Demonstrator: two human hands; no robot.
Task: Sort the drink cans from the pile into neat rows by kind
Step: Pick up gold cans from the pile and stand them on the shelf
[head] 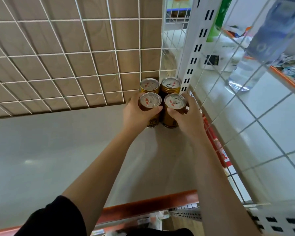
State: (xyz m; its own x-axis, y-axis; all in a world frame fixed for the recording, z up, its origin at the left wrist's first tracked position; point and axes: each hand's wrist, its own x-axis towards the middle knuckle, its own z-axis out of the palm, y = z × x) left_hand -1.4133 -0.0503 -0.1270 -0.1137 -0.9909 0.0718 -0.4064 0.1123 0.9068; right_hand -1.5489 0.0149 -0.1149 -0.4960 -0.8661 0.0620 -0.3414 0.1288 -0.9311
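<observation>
Several gold-brown drink cans with silver pull-tab lids stand upright in a two-by-two block in the far right corner of the shelf (58, 150). My left hand (136, 114) grips the front left can (150, 101), thumb across its near side. My right hand (186, 116) grips the front right can (174, 101), fingers curled round its right side. Behind them stand the back left can (149, 84) and the back right can (171, 83), touching the front pair. All show the same kind of lid and colour.
A white wire grid (58, 65) backs the shelf, with brown panelling behind it. A white slotted upright (194, 53) and a wire side panel (245, 108) close the right side. An orange-red rail (143, 206) edges the shelf front. Beyond the side panel lies a tiled floor with a water bottle (255, 48).
</observation>
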